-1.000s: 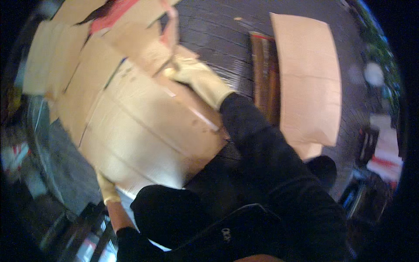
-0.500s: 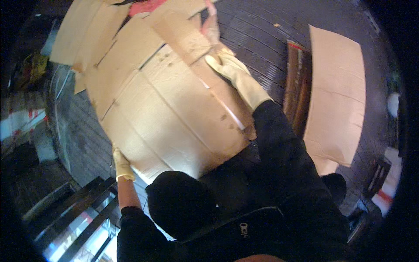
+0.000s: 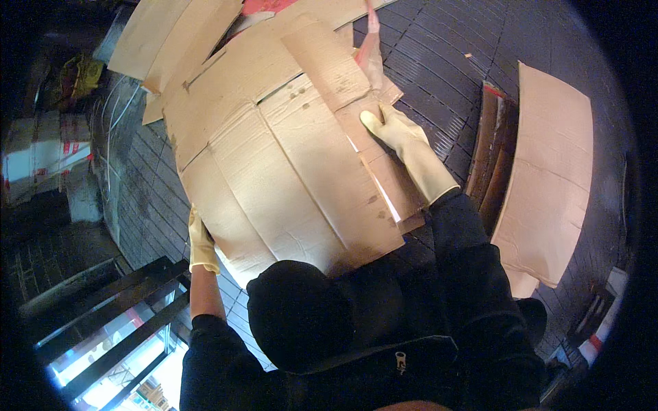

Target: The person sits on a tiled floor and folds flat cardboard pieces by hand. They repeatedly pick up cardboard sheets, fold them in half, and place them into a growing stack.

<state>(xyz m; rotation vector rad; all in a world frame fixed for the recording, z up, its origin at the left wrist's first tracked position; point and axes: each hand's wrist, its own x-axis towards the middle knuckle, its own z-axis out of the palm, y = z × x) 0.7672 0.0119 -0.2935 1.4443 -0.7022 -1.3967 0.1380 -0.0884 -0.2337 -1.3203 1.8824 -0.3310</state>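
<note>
The person leans over a big flattened cardboard box [image 3: 288, 178], holding it up off the dark brick paving [image 3: 466, 61] with both gloved hands. The left hand [image 3: 201, 243], in a pale yellow rubber glove, grips the sheet's lower left edge, fingers curled round the rim and pressed together. The right hand [image 3: 397, 137], gloved the same, lies flat on top near the sheet's right edge, fingers stretched out together, resting on a narrower cardboard strip [image 3: 343, 96] that lies slantwise across the big sheet. More flattened cardboard [image 3: 171, 41] juts out beyond the far left corner of the held sheet, with something red [image 3: 264, 5] showing among it at the top. Off to the right, well apart, another cardboard sheet [image 3: 548, 171] lies on the paving, with a brown wooden piece [image 3: 490, 147] just beside its left edge. Dark metal rails [image 3: 110, 308] run along the lower left.
</note>
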